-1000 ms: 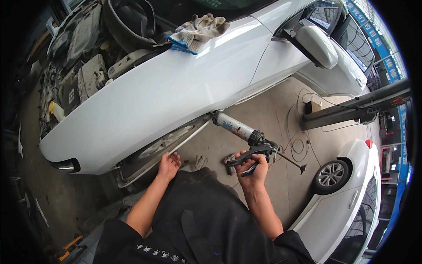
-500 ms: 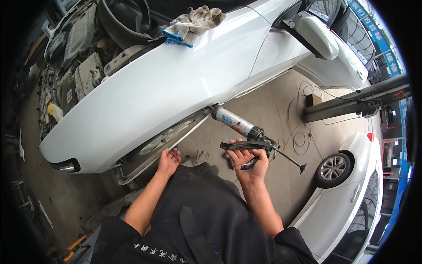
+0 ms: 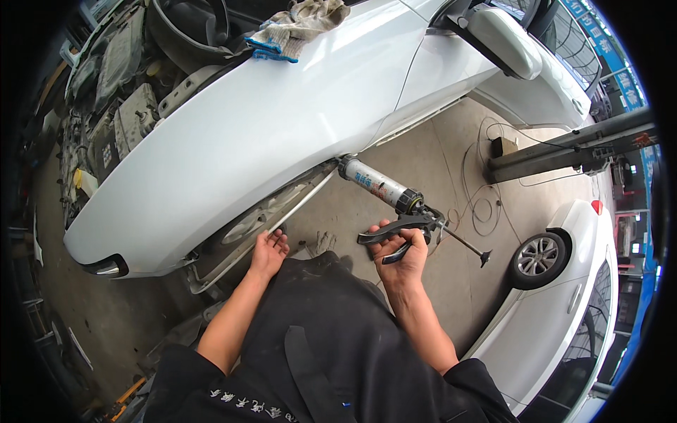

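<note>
My right hand (image 3: 402,259) is wrapped round the black handle and trigger of a caulking gun (image 3: 381,187). The gun has a silver barrel, and its plunger rod sticks out at the back right. Its front end meets the lower edge of a white car's fender (image 3: 233,162), by the wheel arch. From about there a thin white strip (image 3: 303,202) runs down to my left hand (image 3: 270,252). That hand's fingers are curled at the strip's lower end; whether the strip joins the gun or the car, I cannot tell.
A pair of grey work gloves (image 3: 300,29) with blue cuffs lies on the fender. At left is the uncovered engine bay (image 3: 127,120). Another white car (image 3: 543,317) stands at lower right. A metal lift post (image 3: 564,156) and loose cables (image 3: 483,211) are at right.
The fingers of my right hand have closed further round the handle and trigger. The view has shifted slightly, with the gloves and fender now higher and further left. My left hand stays at the strip.
</note>
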Motion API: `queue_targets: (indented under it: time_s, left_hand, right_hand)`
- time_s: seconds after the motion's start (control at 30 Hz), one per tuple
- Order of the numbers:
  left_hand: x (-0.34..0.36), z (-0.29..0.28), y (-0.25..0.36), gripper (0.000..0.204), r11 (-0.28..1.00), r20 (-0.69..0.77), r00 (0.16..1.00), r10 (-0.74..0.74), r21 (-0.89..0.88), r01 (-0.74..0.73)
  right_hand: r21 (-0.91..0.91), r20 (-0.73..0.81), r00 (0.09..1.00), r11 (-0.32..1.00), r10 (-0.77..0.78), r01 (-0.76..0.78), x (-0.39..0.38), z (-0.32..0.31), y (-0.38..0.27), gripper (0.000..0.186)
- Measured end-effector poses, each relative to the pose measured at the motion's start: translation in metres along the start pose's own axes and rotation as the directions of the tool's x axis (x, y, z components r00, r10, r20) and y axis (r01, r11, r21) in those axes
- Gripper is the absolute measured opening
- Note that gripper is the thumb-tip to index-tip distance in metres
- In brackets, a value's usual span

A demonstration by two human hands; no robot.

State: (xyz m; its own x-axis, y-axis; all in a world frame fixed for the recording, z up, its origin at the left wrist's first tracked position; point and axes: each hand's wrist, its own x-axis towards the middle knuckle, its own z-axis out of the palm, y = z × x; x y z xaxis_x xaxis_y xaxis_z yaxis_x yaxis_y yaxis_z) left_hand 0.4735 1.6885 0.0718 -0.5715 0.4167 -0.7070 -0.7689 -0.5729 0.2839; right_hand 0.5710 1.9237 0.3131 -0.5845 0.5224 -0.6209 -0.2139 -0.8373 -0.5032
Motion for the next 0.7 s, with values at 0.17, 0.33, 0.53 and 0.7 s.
queue_targets:
  time_s: [0.17,0.33,0.53,0.7]
  left_hand:
    - [0.001,-0.002,0.000,0.027,1.000,0.015,1.000,0.006,0.007,-0.006]
    - [0.004,-0.004,0.001,0.029,1.000,0.009,1.000,0.005,0.011,-0.005]
    - [0.002,-0.004,0.000,0.031,1.000,0.023,1.000,0.001,0.012,-0.001]
    - [0.001,-0.002,0.000,0.029,1.000,0.026,1.000,0.010,0.016,-0.010]
  right_hand:
    - [-0.023,-0.003,1.000,1.000,0.018,-0.018,0.002,-0.012,0.000,0.021]
    - [-0.051,0.002,1.000,0.998,0.028,-0.027,-0.003,-0.013,0.000,0.017]
    - [-0.079,0.034,0.996,0.994,0.083,-0.080,-0.005,-0.006,-0.010,0.019]
    - [-0.088,0.312,0.945,0.993,0.097,-0.073,-0.014,0.005,-0.014,0.048]
